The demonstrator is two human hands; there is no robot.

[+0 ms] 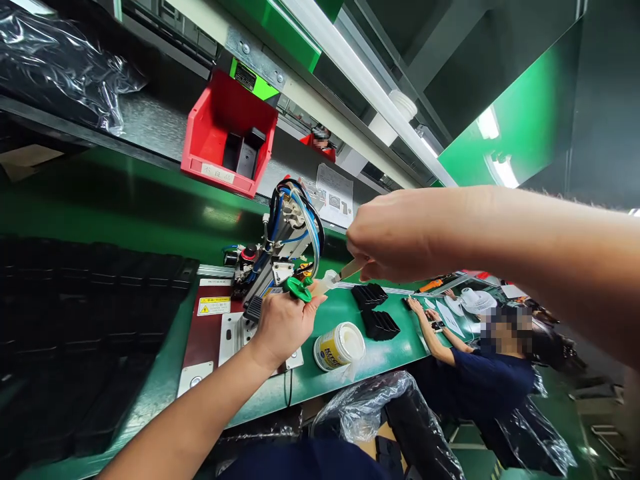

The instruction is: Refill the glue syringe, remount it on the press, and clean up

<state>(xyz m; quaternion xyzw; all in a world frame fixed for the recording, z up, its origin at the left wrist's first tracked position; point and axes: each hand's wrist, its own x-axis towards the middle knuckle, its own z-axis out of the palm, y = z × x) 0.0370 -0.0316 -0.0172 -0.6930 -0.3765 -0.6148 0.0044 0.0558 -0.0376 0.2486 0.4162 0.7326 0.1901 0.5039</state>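
Observation:
My left hand [284, 325] is closed around a translucent syringe-like tube [320, 287], with a green flanged piece [299, 289] sticking up by its fingers. My right hand [393, 233] grips the light handle of a small spatula-like tool [351, 268]. That tool slants down to the left, and its metal end meets the mouth of the tube; the exact contact is too small to make out. Below the hands, a white tub [340, 347] with a yellow label stands open on the green bench [310, 387], holding pale paste.
Behind my left hand stands a pneumatic fixture [290, 233] with blue and black hoses. Black slotted parts [380, 325] lie right of the tub. A red bin [227, 140] hangs above. Dark trays [75, 347] fill the left, and a co-worker [480, 373] sits at the right.

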